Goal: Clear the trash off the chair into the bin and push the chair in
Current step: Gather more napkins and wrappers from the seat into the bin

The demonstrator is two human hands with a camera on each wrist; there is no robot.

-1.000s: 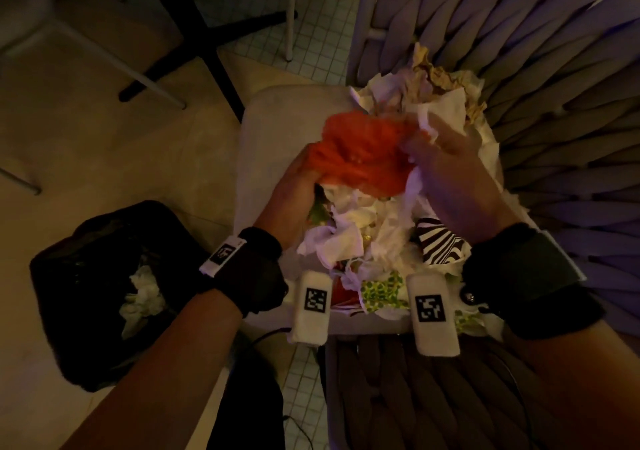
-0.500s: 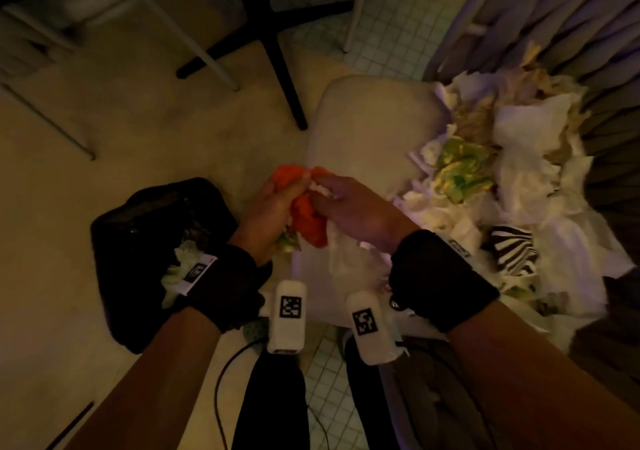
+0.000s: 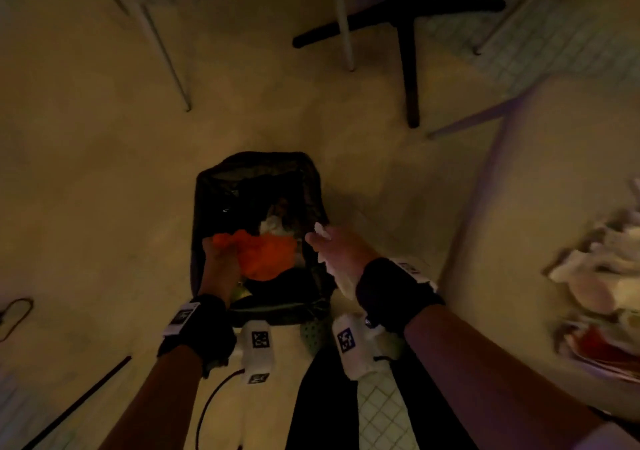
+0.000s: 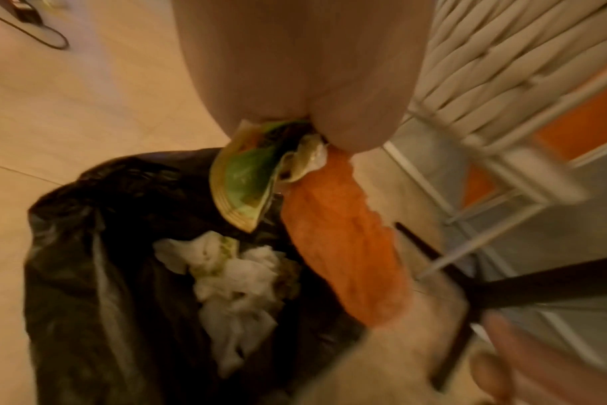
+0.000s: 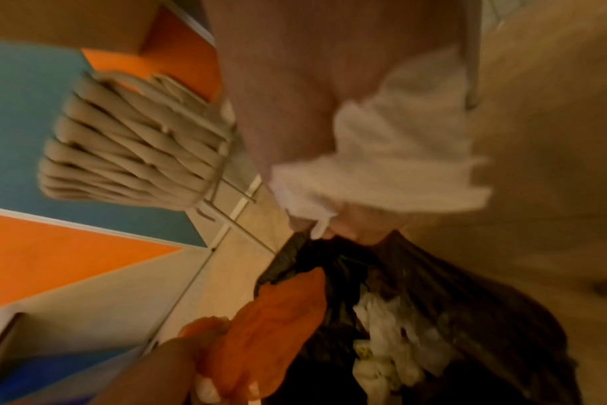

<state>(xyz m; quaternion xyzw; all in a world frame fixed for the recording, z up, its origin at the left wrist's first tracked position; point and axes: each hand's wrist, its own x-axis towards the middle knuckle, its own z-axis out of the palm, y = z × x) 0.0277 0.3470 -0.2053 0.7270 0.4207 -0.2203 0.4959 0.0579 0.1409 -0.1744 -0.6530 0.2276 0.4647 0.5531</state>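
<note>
The bin (image 3: 207,207) wears a black liner. White crumpled tissue (image 4: 232,276) lies inside it. The napkin (image 3: 266,255) is bright orange; the wrapper (image 4: 246,183) beside it is green with a yellowish edge. The paper (image 5: 392,153) is white. The floor (image 3: 104,172) is beige.

- Left hand (image 3: 220,264): bare, with a black wrist band (image 3: 199,331) carrying a white tag printed with a black square code.
- Right hand (image 3: 337,250): bare, with a matching black band (image 3: 389,295) and white tag.
- Two white blocks (image 3: 259,349) with black square codes sit under the wrists.
- Forearms bare.
- Dark trousers (image 3: 325,404) below.
</note>
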